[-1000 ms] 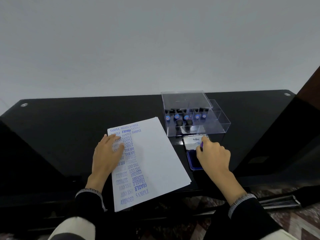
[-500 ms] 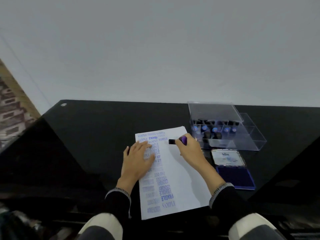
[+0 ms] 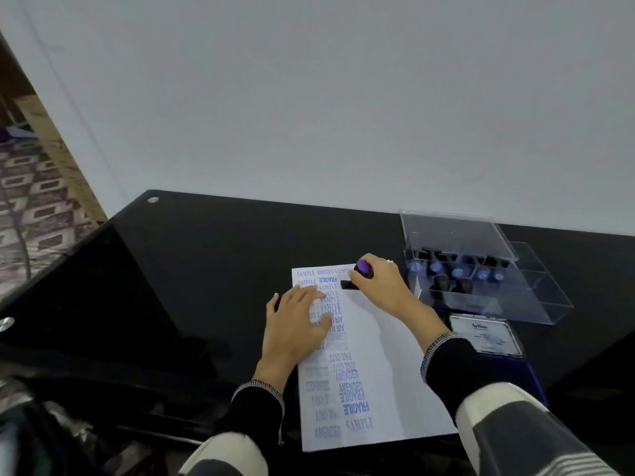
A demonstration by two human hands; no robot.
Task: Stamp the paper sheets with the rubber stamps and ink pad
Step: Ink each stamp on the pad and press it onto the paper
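A white paper sheet [image 3: 378,365] lies on the black table, its left half covered with blue stamped words. My left hand [image 3: 297,329] lies flat on the sheet's left side, fingers spread. My right hand [image 3: 379,281] grips a black rubber stamp with a purple top [image 3: 361,269], its base down on the sheet near the top edge. The open ink pad [image 3: 488,334] sits right of the sheet, partly hidden by my right sleeve. A clear plastic box [image 3: 536,304] holding several more stamps stands behind the pad.
The black glass table [image 3: 206,262] stretches left of the paper, with metal fittings at its corners. A white wall rises behind. At far left the floor has a patterned carpet [image 3: 31,207].
My right hand carried the stamp from the ink pad to the top of the sheet and lowered it onto the paper. The view swung left. The left hand stayed flat on the sheet.
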